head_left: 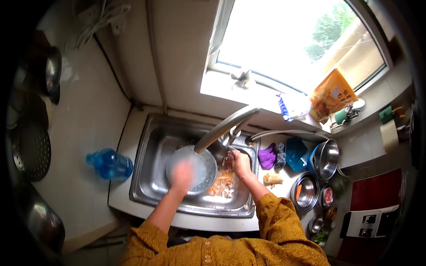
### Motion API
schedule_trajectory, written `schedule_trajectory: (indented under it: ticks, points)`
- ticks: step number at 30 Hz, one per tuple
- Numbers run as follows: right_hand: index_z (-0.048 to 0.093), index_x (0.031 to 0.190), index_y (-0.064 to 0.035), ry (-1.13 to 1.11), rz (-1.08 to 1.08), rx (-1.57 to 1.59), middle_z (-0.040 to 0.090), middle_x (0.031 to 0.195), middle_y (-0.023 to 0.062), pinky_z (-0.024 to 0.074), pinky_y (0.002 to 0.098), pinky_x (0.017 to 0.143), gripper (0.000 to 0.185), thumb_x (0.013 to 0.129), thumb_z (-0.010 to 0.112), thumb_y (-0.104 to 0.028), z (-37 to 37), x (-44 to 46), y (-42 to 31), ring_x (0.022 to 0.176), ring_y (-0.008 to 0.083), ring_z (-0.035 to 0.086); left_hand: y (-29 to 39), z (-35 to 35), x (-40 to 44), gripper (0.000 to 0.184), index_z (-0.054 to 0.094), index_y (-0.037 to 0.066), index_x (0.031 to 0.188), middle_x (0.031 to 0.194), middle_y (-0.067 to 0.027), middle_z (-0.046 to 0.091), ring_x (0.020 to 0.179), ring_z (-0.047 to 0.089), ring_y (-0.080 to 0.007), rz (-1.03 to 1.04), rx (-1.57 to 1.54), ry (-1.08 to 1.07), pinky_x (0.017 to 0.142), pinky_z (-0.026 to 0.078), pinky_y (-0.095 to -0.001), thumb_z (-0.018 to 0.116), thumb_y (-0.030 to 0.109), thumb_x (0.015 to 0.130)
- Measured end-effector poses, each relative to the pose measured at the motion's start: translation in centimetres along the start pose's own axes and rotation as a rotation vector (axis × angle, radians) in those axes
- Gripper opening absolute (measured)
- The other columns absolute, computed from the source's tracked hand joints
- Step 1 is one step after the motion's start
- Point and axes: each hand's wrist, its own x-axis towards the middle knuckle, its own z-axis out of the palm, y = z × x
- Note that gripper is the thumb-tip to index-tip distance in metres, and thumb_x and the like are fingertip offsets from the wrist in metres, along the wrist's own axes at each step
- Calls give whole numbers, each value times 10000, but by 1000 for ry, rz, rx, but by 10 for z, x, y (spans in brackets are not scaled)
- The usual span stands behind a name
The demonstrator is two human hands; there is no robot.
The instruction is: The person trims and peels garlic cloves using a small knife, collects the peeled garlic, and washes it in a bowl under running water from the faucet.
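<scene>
A round metal bowl (205, 175) with water in it stands in the stainless steel sink (153, 146), under the curved faucet (228, 124). Over the bowl's left part is my left hand (181, 175), smeared by motion, so its fingers do not show clearly. My right hand (241, 164) is at the sink's right side, just below the faucet base, with its fingers curled in. What they hold, if anything, I cannot make out. Orange and pale peel scraps (222, 184) lie on the sink bottom, right of the bowl.
A blue plastic bottle (111, 165) lies left of the sink. On the right counter are a purple cloth (267, 156), a dark scrubber (280, 156), a blue container (296, 154) and metal bowls (306, 191). An orange food bag (333, 95) stands on the windowsill.
</scene>
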Motion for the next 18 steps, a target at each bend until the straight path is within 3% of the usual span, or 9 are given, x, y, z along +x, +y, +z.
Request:
schedule_trajectory:
  ticks: [1,2,4,6,10,12,14,16,18]
  points:
    - [658,968,-55,39,57,-10,647,825,183,516,377,707,152,848,611,-137,5,5,18,765,339,645,9,-2,-8,131,501,77,1023,766,-40,501,531,407,-74,-63,-41,20,395,285,-173,479,188,957]
    - [651,981,-31,133,-62,-29,672,814,157,528,345,669,159,880,588,-137,22,8,43,722,274,673,6,-13,-8,125,508,77,1011,752,-39,498,520,398,-72,-36,56,-15,387,275,-175,473,183,957]
    - [654,934,-7,-13,279,472,668,731,113,520,322,586,174,911,550,-145,15,8,26,638,203,672,29,-12,-27,124,523,68,978,704,-15,490,499,374,-45,-62,76,-104,378,254,-179,468,177,954]
    - [616,1041,24,-130,437,626,680,822,112,545,274,603,213,937,533,-142,-7,6,1,652,133,656,58,-5,-40,117,533,59,946,681,-9,499,499,378,-36,-108,252,-209,397,261,-178,470,158,952]
    - [623,1035,0,-506,348,1089,679,854,87,421,158,467,227,939,542,-189,-69,-32,-70,613,66,598,101,13,-56,116,539,54,910,670,-8,511,494,386,-39,-49,426,-511,418,277,-177,493,153,948]
    - [612,1047,-15,-569,382,1453,672,868,81,355,121,455,212,937,549,-185,-67,-57,-77,622,29,575,98,5,-44,124,548,57,905,669,-22,518,504,409,-59,-102,30,-602,425,294,-174,511,168,945]
    - [632,967,15,-594,567,1472,669,872,112,413,197,451,206,923,558,-172,-21,-64,-57,643,82,615,79,-1,-21,159,577,57,882,692,-79,567,551,498,-115,-286,-311,-575,446,372,-218,514,194,932]
    - [650,931,-7,-590,-156,-325,666,842,189,511,333,554,140,857,574,-97,37,-86,-19,716,252,663,16,-38,17,184,596,48,860,717,-106,604,597,557,-149,429,1531,-465,511,442,-281,534,218,898]
    - [661,840,0,-455,-52,-114,646,772,220,519,416,621,142,822,549,-84,60,-111,2,734,338,660,-6,-49,7,178,602,43,857,717,-112,610,605,569,-159,459,1624,-416,552,459,-299,541,209,880]
